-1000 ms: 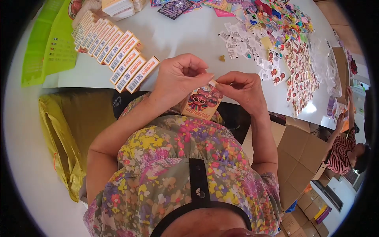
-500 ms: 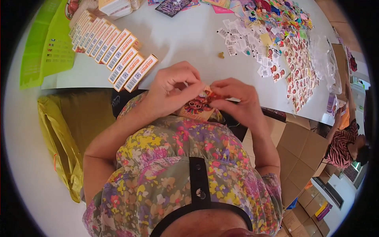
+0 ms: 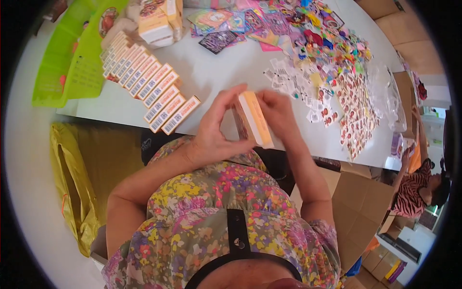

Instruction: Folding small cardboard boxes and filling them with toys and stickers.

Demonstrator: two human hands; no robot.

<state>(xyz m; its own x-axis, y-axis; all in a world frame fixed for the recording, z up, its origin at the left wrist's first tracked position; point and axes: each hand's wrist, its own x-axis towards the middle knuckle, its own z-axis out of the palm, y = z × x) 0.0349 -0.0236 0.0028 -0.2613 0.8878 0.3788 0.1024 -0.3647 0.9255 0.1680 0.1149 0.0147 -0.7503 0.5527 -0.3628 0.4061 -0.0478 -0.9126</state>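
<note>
A small orange and white carton [image 3: 254, 118] stands on edge just above the near rim of the white table [image 3: 216, 72]. My left hand [image 3: 216, 127] grips its left side with thumb and fingers. My right hand [image 3: 279, 113] holds its right side and top end. A row of several matching flat cartons [image 3: 151, 94] lies on the table to the left, running diagonally toward the far edge. Small loose sticker packets [image 3: 308, 82] lie scattered just beyond my right hand.
A green tray [image 3: 72, 62] sits at the far left of the table. Colourful stickers and toys [image 3: 327, 38] cover the far right. A yellow bag [image 3: 72, 188] hangs below the table on the left. Cardboard boxes [image 3: 361, 202] and another person [image 3: 418, 188] are at the right.
My hands have lifted from my lap to the table edge. The patterned card packet they were handling is now a closed carton turned on its edge.
</note>
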